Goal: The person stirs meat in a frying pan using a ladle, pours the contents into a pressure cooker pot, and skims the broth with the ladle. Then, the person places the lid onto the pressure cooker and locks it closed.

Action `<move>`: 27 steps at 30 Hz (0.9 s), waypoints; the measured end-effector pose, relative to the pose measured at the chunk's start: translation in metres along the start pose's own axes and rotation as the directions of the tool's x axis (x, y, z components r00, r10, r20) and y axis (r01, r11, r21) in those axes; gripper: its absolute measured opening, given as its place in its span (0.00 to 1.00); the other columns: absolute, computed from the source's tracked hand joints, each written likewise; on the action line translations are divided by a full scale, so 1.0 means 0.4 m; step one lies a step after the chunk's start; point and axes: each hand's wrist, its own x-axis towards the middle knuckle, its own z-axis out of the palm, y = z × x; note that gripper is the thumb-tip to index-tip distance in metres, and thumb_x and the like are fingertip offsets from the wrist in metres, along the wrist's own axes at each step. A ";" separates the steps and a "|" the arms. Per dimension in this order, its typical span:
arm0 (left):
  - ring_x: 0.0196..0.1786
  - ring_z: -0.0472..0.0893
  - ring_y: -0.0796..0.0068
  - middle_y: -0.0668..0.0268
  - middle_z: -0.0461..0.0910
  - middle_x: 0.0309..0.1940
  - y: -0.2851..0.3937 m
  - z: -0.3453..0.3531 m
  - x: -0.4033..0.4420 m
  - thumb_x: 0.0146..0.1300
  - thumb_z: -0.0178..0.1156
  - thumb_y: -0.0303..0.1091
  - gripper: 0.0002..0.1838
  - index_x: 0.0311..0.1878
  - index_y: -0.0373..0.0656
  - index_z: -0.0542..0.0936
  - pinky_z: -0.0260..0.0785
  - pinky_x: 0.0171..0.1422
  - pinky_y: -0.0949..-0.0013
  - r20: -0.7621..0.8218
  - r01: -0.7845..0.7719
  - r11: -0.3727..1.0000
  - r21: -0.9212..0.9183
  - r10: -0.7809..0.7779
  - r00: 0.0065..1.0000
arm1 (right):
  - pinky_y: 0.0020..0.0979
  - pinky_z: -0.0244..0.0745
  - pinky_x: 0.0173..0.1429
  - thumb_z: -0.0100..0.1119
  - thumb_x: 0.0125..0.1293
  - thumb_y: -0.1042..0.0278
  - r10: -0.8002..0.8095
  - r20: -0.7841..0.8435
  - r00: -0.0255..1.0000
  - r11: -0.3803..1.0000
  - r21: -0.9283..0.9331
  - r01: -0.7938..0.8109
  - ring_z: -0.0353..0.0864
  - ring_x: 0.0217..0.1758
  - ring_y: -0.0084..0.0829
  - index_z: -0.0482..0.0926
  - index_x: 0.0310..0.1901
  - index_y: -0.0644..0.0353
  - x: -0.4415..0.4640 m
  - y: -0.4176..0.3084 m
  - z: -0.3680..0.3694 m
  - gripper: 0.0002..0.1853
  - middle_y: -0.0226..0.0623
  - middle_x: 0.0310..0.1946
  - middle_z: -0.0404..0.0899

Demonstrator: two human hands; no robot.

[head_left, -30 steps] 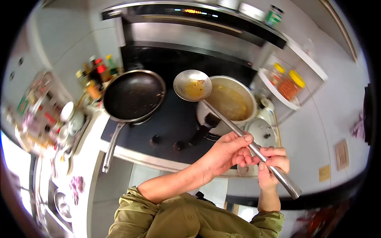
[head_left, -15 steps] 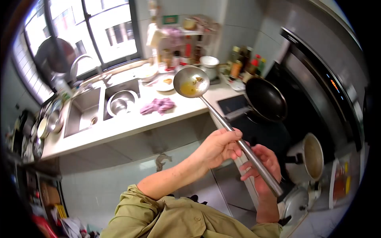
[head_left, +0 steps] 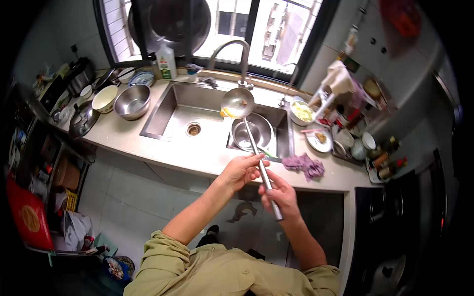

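Note:
A long-handled metal ladle (head_left: pixel 239 101) is held up over the double sink (head_left: pixel 170 111), its bowl above the divider. Yellowish liquid and a few brown bits lie in the bowl, close to its left edge. My left hand (head_left: pixel 240 172) pinches the middle of the handle between thumb and fingers. Lower down, my right hand (head_left: pixel 280 196) is closed round the handle near its end. Below the ladle's bowl, a metal basin (head_left: pixel 264 129) stands in the right sink compartment. A purple cloth (head_left: pixel 308 166) lies on the counter, right of my hands.
The faucet (head_left: pixel 244 59) rises behind the ladle. Left of the sink are a steel bowl (head_left: pixel 132 102), a cream bowl (head_left: pixel 104 98) and a white bottle (head_left: pixel 167 63). To the right stand a bowl of pale food (head_left: pixel 302 112), a plate (head_left: pixel 318 143) and sauce bottles (head_left: pixel 387 170).
The view has swung from the stove side towards the sink. Both hands have carried the ladle along, from beside the wok to over the sink; its liquid has shifted to the bowl's left edge.

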 end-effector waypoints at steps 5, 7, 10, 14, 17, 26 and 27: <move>0.21 0.75 0.89 0.61 0.82 0.36 0.126 -0.211 0.034 0.64 0.54 0.28 0.09 0.45 0.34 0.74 0.69 0.22 0.89 -0.154 -0.087 0.991 0.098 0.102 0.983 | 0.19 0.69 0.24 0.50 0.57 0.81 0.001 -0.005 1.000 0.986 -0.165 -0.001 0.73 0.23 0.21 0.56 0.67 0.66 0.261 0.145 0.071 0.34 0.34 0.32 0.74; 0.20 0.74 0.90 0.62 0.82 0.36 0.160 -0.256 0.041 0.64 0.55 0.28 0.10 0.46 0.34 0.74 0.67 0.20 0.90 -0.218 -0.084 0.989 0.121 0.109 0.970 | 0.20 0.69 0.26 0.51 0.57 0.81 -0.001 0.030 1.000 0.982 -0.191 0.007 0.73 0.23 0.21 0.55 0.67 0.67 0.323 0.178 0.081 0.34 0.34 0.32 0.74; 0.20 0.73 0.90 0.62 0.82 0.37 0.187 -0.292 0.046 0.63 0.55 0.27 0.12 0.48 0.34 0.74 0.67 0.20 0.90 -0.251 -0.080 0.991 0.111 0.105 0.962 | 0.21 0.71 0.28 0.52 0.57 0.82 0.006 0.022 1.000 0.972 -0.234 0.000 0.74 0.25 0.21 0.53 0.67 0.68 0.376 0.206 0.088 0.35 0.34 0.32 0.75; 0.19 0.70 0.91 0.65 0.82 0.36 0.195 -0.299 0.054 0.63 0.55 0.30 0.12 0.47 0.36 0.75 0.63 0.19 0.90 -0.309 -0.068 0.989 0.132 0.106 0.945 | 0.21 0.71 0.28 0.53 0.58 0.82 -0.014 0.011 1.000 0.962 -0.274 0.016 0.74 0.25 0.20 0.54 0.67 0.67 0.404 0.228 0.077 0.34 0.34 0.32 0.75; 0.20 0.71 0.89 0.65 0.81 0.37 0.186 -0.289 0.061 0.63 0.54 0.30 0.12 0.48 0.36 0.74 0.63 0.19 0.89 -0.323 -0.046 0.987 0.153 0.094 0.942 | 0.21 0.70 0.28 0.53 0.58 0.82 -0.023 -0.002 1.000 0.970 -0.242 0.022 0.73 0.25 0.20 0.54 0.67 0.68 0.394 0.228 0.066 0.34 0.34 0.32 0.75; 0.22 0.77 0.81 0.58 0.80 0.38 0.102 -0.137 0.051 0.64 0.53 0.30 0.18 0.56 0.32 0.69 0.70 0.20 0.84 -0.305 0.007 0.960 0.278 0.082 0.949 | 0.16 0.66 0.21 0.52 0.60 0.73 0.023 0.092 0.996 0.926 0.374 -0.056 0.71 0.22 0.19 0.55 0.66 0.69 0.242 0.132 -0.054 0.33 0.39 0.35 0.74; 0.23 0.77 0.81 0.57 0.80 0.39 0.086 -0.117 0.045 0.65 0.54 0.32 0.19 0.56 0.32 0.69 0.69 0.21 0.84 -0.289 0.009 0.951 0.308 0.085 0.953 | 0.17 0.67 0.21 0.52 0.60 0.72 0.003 0.074 0.997 0.919 0.393 -0.032 0.71 0.21 0.19 0.55 0.66 0.69 0.208 0.130 -0.070 0.33 0.39 0.35 0.74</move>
